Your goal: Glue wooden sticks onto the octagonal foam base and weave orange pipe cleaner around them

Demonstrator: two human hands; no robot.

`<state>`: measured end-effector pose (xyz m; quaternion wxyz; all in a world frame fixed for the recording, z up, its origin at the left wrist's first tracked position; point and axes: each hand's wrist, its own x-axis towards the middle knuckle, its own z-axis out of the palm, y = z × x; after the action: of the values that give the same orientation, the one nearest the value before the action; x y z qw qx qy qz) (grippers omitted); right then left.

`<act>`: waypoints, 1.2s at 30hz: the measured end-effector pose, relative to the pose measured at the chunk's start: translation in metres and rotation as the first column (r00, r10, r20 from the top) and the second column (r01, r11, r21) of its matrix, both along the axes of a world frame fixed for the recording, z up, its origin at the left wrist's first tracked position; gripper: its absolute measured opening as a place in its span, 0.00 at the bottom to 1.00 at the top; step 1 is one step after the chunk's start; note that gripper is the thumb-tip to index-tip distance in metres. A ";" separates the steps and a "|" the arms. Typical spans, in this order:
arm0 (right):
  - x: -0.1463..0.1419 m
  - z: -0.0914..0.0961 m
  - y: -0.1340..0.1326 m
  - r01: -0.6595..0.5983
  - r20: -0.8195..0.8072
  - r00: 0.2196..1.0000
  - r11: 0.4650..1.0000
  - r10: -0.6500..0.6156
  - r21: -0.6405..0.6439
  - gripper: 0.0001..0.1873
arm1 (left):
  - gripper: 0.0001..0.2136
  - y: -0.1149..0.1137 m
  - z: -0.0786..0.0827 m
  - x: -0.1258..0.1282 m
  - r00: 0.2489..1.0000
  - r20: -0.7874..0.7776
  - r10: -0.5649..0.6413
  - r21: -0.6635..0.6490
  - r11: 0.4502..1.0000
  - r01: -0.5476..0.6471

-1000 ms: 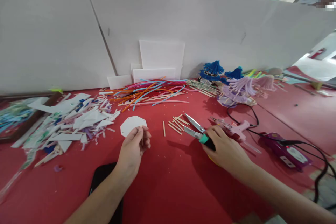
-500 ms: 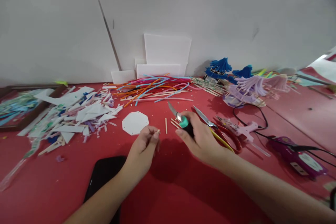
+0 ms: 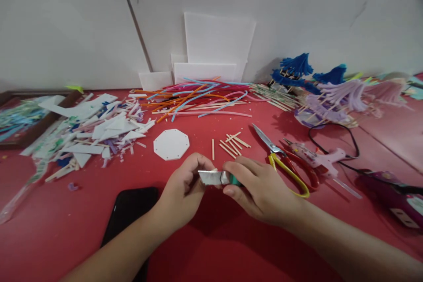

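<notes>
place: craft workshop | evidence: red table strewn with foam offcuts, coloured strips, glue gun (corded), scissors

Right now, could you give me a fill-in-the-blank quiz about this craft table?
1. The left hand and right hand meet at a cutter, whose handle is in the ____ hand.
2. The white flat piece beyond them has ____ sides.
3. The black phone lies partly under the ____ forearm.
4. The scissors lie on the ____ table.
Missing words: right; eight; left; red.
</notes>
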<state>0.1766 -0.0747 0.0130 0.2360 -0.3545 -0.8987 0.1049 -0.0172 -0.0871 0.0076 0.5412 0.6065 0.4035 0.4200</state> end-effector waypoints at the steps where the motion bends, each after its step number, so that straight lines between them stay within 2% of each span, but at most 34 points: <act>1: -0.002 0.001 -0.001 0.002 -0.002 1.000 1.000 -0.002 -0.002 0.18 | 0.04 0.000 0.001 0.001 1.000 -0.010 -0.008 0.023 1.000 0.008; 8: -0.006 0.003 -0.008 -0.015 -0.068 0.998 1.000 0.013 -0.023 0.17 | 0.06 0.001 0.000 0.001 0.998 -0.057 -0.015 0.171 0.985 0.024; 17: -0.006 0.004 -0.009 0.019 -0.052 0.998 0.998 -0.022 -0.055 0.17 | 0.05 -0.003 -0.003 0.000 0.999 -0.037 -0.032 0.106 0.994 0.036; 23: -0.005 0.004 -0.009 0.036 -0.048 0.998 0.996 -0.040 -0.076 0.16 | 0.05 -0.002 -0.001 0.001 0.997 -0.077 -0.002 0.159 0.987 0.015; 29: -0.004 0.006 -0.008 -0.013 -0.076 0.997 0.983 -0.002 -0.186 0.14 | 0.09 -0.003 0.000 -0.001 0.987 -0.158 0.005 0.218 0.975 0.030; 36: -0.005 0.005 -0.009 -0.058 -0.104 0.994 0.975 0.036 -0.217 0.14 | 0.05 -0.007 0.003 -0.002 0.989 -0.139 -0.053 0.118 0.991 0.069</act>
<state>0.1714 -0.0838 0.0176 0.2372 -0.3513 -0.8769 0.2265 -0.0193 -0.0944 0.0109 0.4870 0.6778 0.3941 0.3849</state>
